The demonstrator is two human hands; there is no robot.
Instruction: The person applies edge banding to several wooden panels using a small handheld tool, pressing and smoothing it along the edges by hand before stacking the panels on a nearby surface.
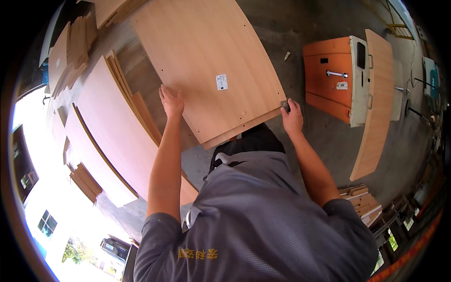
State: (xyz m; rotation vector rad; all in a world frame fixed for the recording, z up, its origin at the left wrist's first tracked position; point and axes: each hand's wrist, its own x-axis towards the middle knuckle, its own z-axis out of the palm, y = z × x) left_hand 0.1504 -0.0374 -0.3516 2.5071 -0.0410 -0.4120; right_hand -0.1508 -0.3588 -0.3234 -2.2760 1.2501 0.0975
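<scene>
Your right hand (293,118) has its fingers pinching a small dark grey block (285,106), which sits right at the near right corner of a large light-brown rectangular wooden panel (202,51). Your left hand (173,104) is at the panel's left edge, its thumb spread away from the fingers, the thumb over the panel and the fingers just outside it; you cannot tell from this view how firmly the hand touches the wood. The panel lies in front of your body, its near end close to your waist and its far end reaching the upper border of the view. A white rectangular paper label (221,82) is on its upper face, and small dark round holes dot its surface near the edges. A strip of matching light-brown wood (249,125) shows under the near edge. To your left, beside your forearm, lie broad pale wooden boards (120,124). To your right, well apart from the panel, stands an orange-and-white boxy unit (324,70), with 1 long narrow light-brown board (376,122) along its far side, all over a grey concrete floor (286,35).
</scene>
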